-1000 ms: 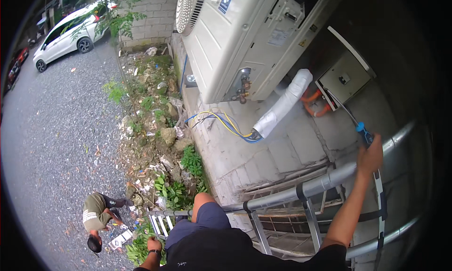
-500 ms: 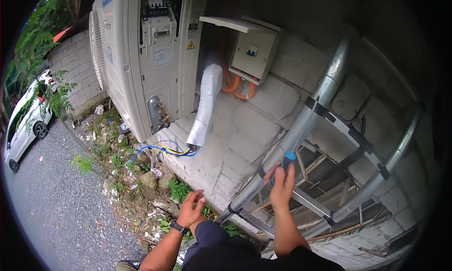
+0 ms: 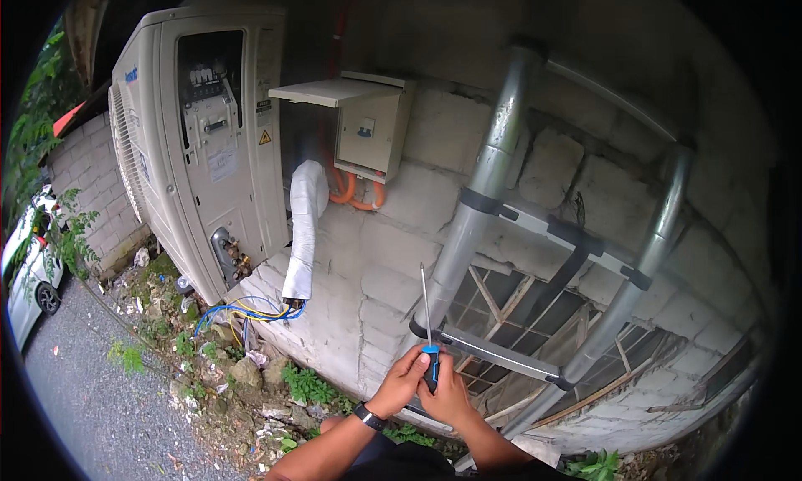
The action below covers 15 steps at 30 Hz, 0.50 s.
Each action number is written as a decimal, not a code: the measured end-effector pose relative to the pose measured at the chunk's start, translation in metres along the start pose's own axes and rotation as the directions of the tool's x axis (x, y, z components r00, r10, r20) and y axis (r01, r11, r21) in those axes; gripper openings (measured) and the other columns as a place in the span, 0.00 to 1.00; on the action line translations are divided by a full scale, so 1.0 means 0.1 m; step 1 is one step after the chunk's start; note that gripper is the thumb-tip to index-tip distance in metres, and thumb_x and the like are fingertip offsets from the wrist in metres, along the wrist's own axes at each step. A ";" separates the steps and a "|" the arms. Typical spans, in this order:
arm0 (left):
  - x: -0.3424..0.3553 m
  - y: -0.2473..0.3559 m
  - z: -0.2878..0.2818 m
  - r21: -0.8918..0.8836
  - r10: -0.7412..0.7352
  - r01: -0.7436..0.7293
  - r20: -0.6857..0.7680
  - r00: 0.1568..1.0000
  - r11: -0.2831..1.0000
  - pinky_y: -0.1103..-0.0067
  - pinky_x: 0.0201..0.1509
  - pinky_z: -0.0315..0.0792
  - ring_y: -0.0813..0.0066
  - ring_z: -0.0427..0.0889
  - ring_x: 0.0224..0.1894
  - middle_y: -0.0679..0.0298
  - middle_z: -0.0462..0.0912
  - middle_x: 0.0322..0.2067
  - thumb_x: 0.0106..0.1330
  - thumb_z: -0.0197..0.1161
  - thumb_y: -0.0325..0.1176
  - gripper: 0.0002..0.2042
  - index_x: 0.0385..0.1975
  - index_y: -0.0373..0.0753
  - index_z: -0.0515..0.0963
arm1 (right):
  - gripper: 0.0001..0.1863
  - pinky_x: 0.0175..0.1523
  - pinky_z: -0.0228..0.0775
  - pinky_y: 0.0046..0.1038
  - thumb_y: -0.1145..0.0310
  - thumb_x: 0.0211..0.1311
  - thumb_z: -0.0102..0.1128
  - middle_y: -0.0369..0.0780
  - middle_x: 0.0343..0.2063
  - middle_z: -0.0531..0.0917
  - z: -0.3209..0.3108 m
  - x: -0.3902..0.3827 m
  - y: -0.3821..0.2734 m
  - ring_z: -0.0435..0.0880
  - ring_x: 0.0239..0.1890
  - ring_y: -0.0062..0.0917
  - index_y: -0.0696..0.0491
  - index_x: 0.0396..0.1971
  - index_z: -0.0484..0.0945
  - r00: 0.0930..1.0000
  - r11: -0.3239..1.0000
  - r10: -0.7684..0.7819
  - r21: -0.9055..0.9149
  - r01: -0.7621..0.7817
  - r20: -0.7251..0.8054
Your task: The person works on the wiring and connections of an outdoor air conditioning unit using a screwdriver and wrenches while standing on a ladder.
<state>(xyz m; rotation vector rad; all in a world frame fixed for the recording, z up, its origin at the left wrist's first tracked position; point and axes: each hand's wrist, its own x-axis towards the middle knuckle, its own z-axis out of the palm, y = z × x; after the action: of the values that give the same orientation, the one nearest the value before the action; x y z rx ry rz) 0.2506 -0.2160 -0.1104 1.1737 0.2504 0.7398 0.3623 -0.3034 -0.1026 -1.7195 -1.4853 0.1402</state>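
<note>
A screwdriver (image 3: 432, 366) with a blue and black handle points up and away from me, its long thin metal shaft standing clear of my fingers. My right hand (image 3: 452, 397) is closed round the handle from the right. From the left, my left hand (image 3: 403, 386), with a dark watch on its wrist, presses its thumb and fingers against the same handle. Just beyond both hands, a metal telescopic ladder (image 3: 468, 239) leans up along the wall. The shaft's tip shows in front of the block wall, left of the nearer ladder rail.
An outdoor air conditioner unit (image 3: 230, 167) with its side cover off stands at the left. Near it, a white-wrapped pipe bundle (image 3: 305, 230) ends in loose blue and yellow wires (image 3: 251, 311). An opened breaker box (image 3: 368, 134) hangs on the wall. Rubble and plants line the wall's foot.
My right hand has drawn the screwdriver back from beside the ladder rail, toward my body. My left hand, empty before, has come to its handle. The view has swung to the right.
</note>
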 end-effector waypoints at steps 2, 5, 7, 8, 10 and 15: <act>-0.05 -0.02 -0.01 -0.054 -0.039 0.034 -0.089 0.995 0.998 0.80 0.60 0.69 0.79 0.76 0.52 0.64 0.80 0.51 0.81 0.48 0.43 0.18 0.57 0.36 0.73 | 0.36 0.38 0.75 0.53 0.64 0.61 0.64 0.62 0.35 0.81 -0.05 0.06 -0.09 0.83 0.35 0.60 0.61 0.62 0.54 0.986 0.999 0.030 -0.045 -0.023 0.167; -0.11 0.00 -0.07 -0.072 0.046 -0.063 -0.220 0.975 0.995 0.79 0.61 0.69 0.78 0.76 0.53 0.61 0.80 0.53 0.80 0.49 0.41 0.16 0.54 0.34 0.72 | 0.39 0.41 0.75 0.53 0.61 0.64 0.60 0.64 0.35 0.81 -0.07 0.17 -0.22 0.83 0.34 0.60 0.61 0.65 0.49 0.936 0.999 0.001 -0.036 0.012 0.352; -0.09 0.08 -0.16 -0.007 0.072 -0.076 -0.231 0.970 0.997 0.79 0.61 0.69 0.78 0.76 0.53 0.61 0.80 0.54 0.80 0.49 0.41 0.16 0.54 0.34 0.72 | 0.39 0.41 0.75 0.53 0.60 0.64 0.60 0.64 0.34 0.81 -0.06 0.28 -0.26 0.83 0.33 0.60 0.61 0.66 0.49 0.915 0.999 0.004 -0.031 0.009 0.404; -0.09 0.12 -0.21 0.053 0.092 -0.081 -0.250 0.964 0.995 0.79 0.61 0.69 0.77 0.76 0.54 0.60 0.80 0.54 0.80 0.50 0.41 0.16 0.54 0.34 0.72 | 0.39 0.40 0.75 0.53 0.60 0.64 0.60 0.64 0.33 0.81 -0.01 0.35 -0.25 0.83 0.34 0.60 0.60 0.66 0.48 0.908 0.999 -0.019 -0.022 0.031 0.419; -0.17 0.21 -0.31 0.148 0.117 -0.077 -0.281 0.953 0.986 0.78 0.61 0.69 0.77 0.76 0.54 0.61 0.80 0.55 0.80 0.51 0.38 0.15 0.55 0.34 0.71 | 0.38 0.40 0.74 0.53 0.59 0.64 0.61 0.62 0.30 0.82 0.15 0.37 -0.28 0.82 0.34 0.61 0.60 0.64 0.50 0.882 0.999 -0.042 0.040 0.027 0.469; -0.46 0.14 -0.50 0.116 0.052 -0.024 -0.241 0.969 0.993 0.75 0.65 0.68 0.74 0.75 0.58 0.58 0.78 0.57 0.80 0.50 0.36 0.17 0.63 0.37 0.64 | 0.31 0.43 0.73 0.50 0.60 0.64 0.65 0.55 0.44 0.80 0.25 0.22 -0.25 0.81 0.45 0.56 0.57 0.60 0.61 0.850 0.989 -0.126 -0.006 0.151 0.512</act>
<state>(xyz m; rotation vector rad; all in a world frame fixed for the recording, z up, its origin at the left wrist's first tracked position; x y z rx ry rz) 0.1835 -0.2058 -0.1267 1.1956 0.4808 0.9149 0.3355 -0.2728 -0.0938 -1.6785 -2.0065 0.5250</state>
